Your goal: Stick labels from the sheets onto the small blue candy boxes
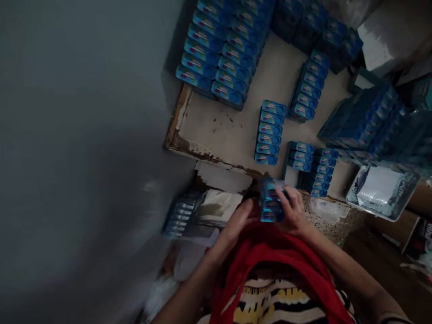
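My right hand (293, 209) is closed round a small stack of blue boxes (269, 211), held over my lap just off the table's front edge. The upper end of that stack is smeared by motion. To the left of the boxes is my left hand (239, 220), its fingers stretched out and apart from the stack, with nothing seen in them. On the table (232, 130), a short row of matching blue boxes (270, 132) stands beyond my hands. Two more short rows, a near row (301, 156) and its neighbour (324, 173), stand to the right.
Tall rows of blue boxes (216, 49) fill the back left, beside a grey wall (84, 112). Large blocks of boxes (364, 119) stand at the right. A clear plastic tray (398, 213) holds a wrapped white pack. Below the table's left edge lie more packs (180, 213).
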A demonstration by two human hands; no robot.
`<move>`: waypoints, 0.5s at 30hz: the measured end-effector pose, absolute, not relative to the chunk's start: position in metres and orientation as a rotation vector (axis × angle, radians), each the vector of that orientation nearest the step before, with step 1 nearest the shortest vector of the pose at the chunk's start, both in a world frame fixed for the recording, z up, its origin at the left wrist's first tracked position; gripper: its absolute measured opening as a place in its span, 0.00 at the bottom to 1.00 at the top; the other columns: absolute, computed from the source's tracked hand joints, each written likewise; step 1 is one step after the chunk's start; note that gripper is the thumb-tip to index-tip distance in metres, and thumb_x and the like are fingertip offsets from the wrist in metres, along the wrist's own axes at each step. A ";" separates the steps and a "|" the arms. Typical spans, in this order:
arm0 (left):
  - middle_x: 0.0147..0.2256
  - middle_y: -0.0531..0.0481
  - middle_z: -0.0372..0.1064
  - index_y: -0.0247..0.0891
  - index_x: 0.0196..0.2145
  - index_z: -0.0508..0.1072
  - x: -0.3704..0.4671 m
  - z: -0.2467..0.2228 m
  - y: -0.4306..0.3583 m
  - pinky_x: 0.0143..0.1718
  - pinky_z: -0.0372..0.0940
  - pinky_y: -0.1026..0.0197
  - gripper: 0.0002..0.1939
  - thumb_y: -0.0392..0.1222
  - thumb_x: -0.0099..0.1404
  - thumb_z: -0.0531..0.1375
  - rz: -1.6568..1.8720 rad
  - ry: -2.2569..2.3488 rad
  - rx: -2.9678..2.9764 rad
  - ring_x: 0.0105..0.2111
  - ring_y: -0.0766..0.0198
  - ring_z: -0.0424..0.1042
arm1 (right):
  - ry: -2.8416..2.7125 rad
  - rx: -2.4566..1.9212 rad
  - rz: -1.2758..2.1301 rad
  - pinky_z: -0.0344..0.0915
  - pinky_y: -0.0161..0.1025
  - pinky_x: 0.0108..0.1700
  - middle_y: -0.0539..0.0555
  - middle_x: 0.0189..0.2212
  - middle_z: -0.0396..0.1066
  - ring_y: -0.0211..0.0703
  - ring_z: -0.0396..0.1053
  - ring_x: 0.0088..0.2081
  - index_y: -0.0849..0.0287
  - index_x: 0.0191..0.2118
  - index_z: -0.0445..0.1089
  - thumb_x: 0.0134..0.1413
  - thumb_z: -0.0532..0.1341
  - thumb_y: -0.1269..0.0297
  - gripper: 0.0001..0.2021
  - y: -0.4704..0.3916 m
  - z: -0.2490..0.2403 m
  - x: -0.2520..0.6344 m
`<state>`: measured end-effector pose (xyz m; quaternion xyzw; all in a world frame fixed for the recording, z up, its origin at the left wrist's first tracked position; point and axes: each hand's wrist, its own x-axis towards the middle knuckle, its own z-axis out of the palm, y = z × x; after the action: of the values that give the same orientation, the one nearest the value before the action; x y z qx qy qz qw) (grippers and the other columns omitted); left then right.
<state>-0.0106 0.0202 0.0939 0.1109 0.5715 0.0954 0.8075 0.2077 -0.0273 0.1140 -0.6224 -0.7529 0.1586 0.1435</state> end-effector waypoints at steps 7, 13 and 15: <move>0.61 0.40 0.75 0.46 0.60 0.77 0.101 0.089 0.019 0.54 0.76 0.46 0.34 0.68 0.63 0.68 0.314 1.022 0.352 0.59 0.46 0.76 | -2.208 -1.895 0.276 0.65 0.65 0.69 0.66 0.64 0.64 0.66 0.61 0.69 0.54 0.70 0.67 0.65 0.64 0.52 0.31 -0.068 0.069 0.296; 0.63 0.42 0.74 0.45 0.61 0.74 0.135 0.074 -0.001 0.61 0.73 0.49 0.26 0.58 0.71 0.64 0.476 1.150 0.494 0.61 0.50 0.75 | -2.294 -1.844 0.460 0.61 0.66 0.73 0.63 0.65 0.66 0.65 0.61 0.70 0.50 0.69 0.71 0.69 0.61 0.53 0.26 -0.066 0.042 0.321; 0.63 0.42 0.73 0.45 0.62 0.73 0.139 0.064 -0.008 0.62 0.72 0.50 0.26 0.57 0.72 0.63 0.484 1.216 0.580 0.61 0.52 0.75 | -2.303 -1.808 0.507 0.62 0.64 0.73 0.64 0.65 0.67 0.64 0.61 0.70 0.52 0.69 0.70 0.70 0.60 0.55 0.26 -0.063 0.038 0.321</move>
<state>0.1386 -0.0080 0.0644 0.2660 0.5575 0.2218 0.7545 0.3214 -0.0630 0.0379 -0.6061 -0.7723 0.1700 0.0849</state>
